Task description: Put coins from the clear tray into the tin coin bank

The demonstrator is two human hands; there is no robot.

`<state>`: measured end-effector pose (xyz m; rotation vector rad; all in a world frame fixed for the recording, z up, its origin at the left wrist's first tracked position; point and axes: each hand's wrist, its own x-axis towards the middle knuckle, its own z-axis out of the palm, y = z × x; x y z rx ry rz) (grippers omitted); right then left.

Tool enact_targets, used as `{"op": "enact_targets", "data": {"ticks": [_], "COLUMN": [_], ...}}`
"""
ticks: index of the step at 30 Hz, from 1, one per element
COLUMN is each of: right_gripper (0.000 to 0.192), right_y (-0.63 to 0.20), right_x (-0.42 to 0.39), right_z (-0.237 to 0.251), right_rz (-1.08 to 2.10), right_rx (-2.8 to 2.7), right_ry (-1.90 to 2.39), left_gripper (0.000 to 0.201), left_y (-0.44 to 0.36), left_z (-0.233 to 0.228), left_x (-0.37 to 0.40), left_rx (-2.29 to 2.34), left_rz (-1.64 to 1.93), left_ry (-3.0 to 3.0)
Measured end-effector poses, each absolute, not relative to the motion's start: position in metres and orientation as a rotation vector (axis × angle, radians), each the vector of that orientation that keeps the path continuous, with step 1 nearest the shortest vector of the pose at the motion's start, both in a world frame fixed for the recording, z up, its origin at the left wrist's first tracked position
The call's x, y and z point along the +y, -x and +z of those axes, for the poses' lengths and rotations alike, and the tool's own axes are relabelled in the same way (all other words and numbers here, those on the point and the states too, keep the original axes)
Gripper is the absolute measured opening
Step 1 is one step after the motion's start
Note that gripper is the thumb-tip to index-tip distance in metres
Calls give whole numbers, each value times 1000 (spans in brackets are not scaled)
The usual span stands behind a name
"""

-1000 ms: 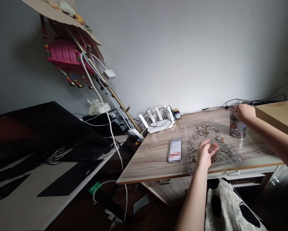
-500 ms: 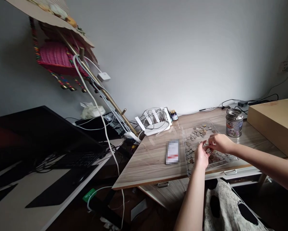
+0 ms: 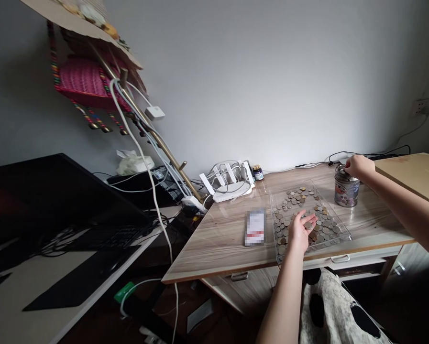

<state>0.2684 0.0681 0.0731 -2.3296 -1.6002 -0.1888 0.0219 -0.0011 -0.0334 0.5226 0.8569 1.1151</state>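
My left hand (image 3: 299,231) is palm up over a clear plastic tray (image 3: 344,239), holding a silvery coin (image 3: 308,225) on its half-curled fingers. Whether more coins lie under that one, I cannot tell. Many loose coins (image 3: 327,223), silver and brass-coloured, are spread across the tray. At the tray's far right stands a round metal tin (image 3: 346,192) with a printed side and a wire handle. My right hand (image 3: 359,168) is at the top of this tin, its fingers pinched together and pointing down at the lid. What sits between those fingertips is hidden.
Left of the tray lies a phone-shaped item with a blurred face (image 3: 255,227). A white router (image 3: 233,190) and a small dark jar (image 3: 258,172) stand near the wall. A large tan box (image 3: 411,174) is at the right. White cables hang at the left, beside a black monitor (image 3: 56,200).
My right hand has left my left hand and moved up and right to the top of the tin. My left hand stays over the tray, its fingers now more spread.
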Motion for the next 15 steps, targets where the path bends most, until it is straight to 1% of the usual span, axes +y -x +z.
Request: {"op": "enact_targets", "data": {"ticks": [4, 6, 9, 10, 13, 15], "right_gripper": [20, 20, 23, 24, 22, 19], "right_y": [-270, -265, -237, -222, -175, -150], "right_x": [70, 66, 46, 36, 3, -14], "right_z": [69, 70, 66, 61, 36, 18], "right_rz": [-199, -264, -334, -303, 31, 99], "right_rx": [-1575, -1597, -1717, -1797, -2227, -2363], "right_ry": [2374, 2364, 2200, 2101, 1706, 1576], "left_gripper": [32, 32, 29, 28, 24, 23], "left_y": [-22, -22, -22, -22, -22, -22], "left_z": [-34, -34, -34, -35, -37, -39], "left_x": [-1, -1, -1, 0, 1, 2], "left_rx": [852, 850, 837, 826, 790, 779], "left_rz": [1109, 1112, 1112, 1114, 1133, 1139], "left_ry": [-531, -526, -517, -510, -484, -468]}}
